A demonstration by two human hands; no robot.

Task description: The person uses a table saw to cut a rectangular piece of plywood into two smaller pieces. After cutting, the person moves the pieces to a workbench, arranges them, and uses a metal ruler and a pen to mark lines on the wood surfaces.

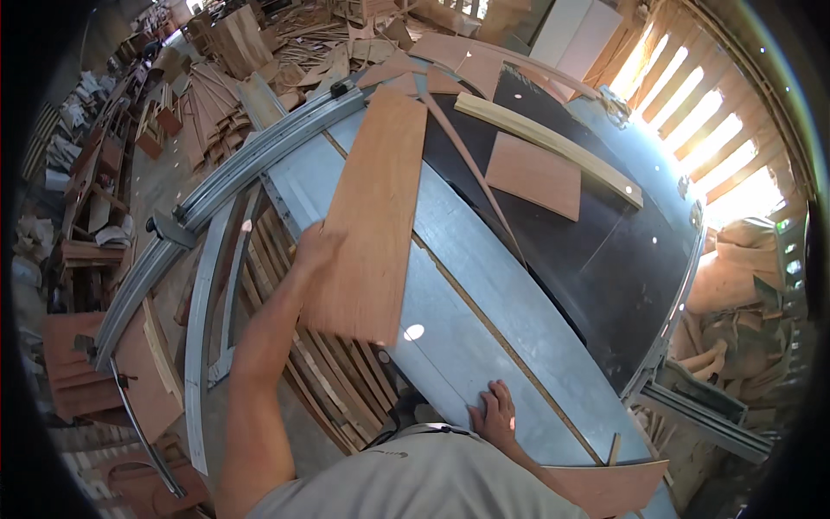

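A long reddish-brown plywood board [372, 208] lies at a slant over the blue-grey metal table [484, 259], its near end overhanging the table's left edge. My left hand [318, 249] grips the board by its left edge, thumb side partly hidden. Lower down, my right hand [495, 415] rests on the bare metal near my body, fingers spread and holding nothing. Between the two hands a long dark slot [484, 311] runs along the table.
On the black tabletop [605, 285] to the right lie a smaller plywood piece [534, 176] and a pale wooden strip [549, 149]. A metal rail [233, 195] with a stop curves along the left. Wooden strips [333, 381] are stacked below the table. Another plywood piece [609, 486] is at the near right.
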